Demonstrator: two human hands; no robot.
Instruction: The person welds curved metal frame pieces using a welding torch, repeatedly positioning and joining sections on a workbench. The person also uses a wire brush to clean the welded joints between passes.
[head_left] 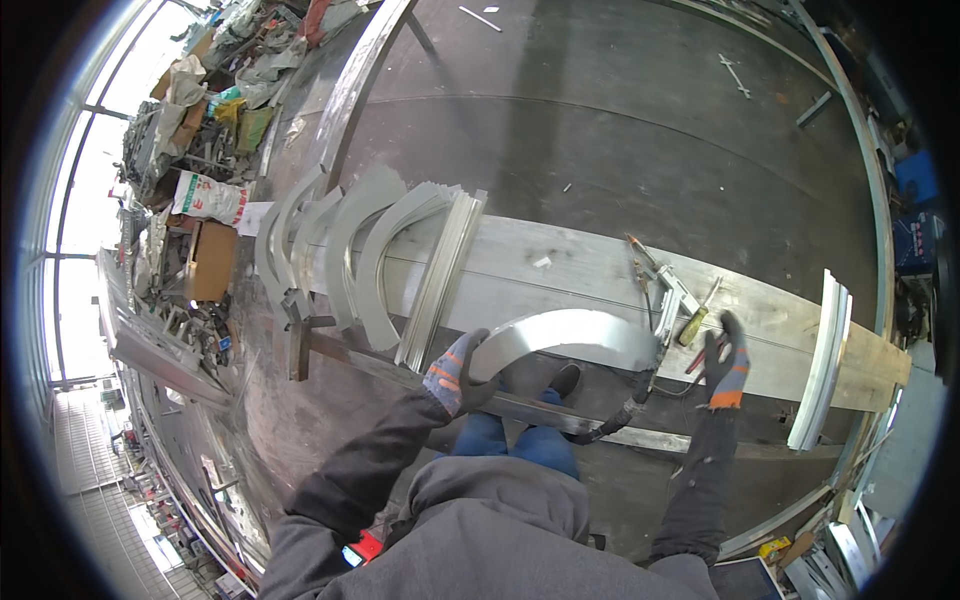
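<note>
My left hand point(456, 374), in a grey and orange glove, is closed on the left end of a curved flat metal strip point(560, 328). The strip arches over the near edge of the plank bench, its right end by a caulking-gun-like tool point(672, 292) and a black cable point(630, 408). My right hand point(728, 365), gloved alike, is at the bench's right part with its fingers round a small red-handled tool point(696, 362), mostly hidden. Just left of it lies a screwdriver point(695, 322) with a yellow-green handle.
Several curved grey metal pieces point(375, 285) and a bundle of straight profiles point(440, 282) rest on the bench's left part. More white profiles point(822, 360) cross its right end. Scrap, a white sack point(208, 197) and a cardboard box point(212, 262) are piled on the left.
</note>
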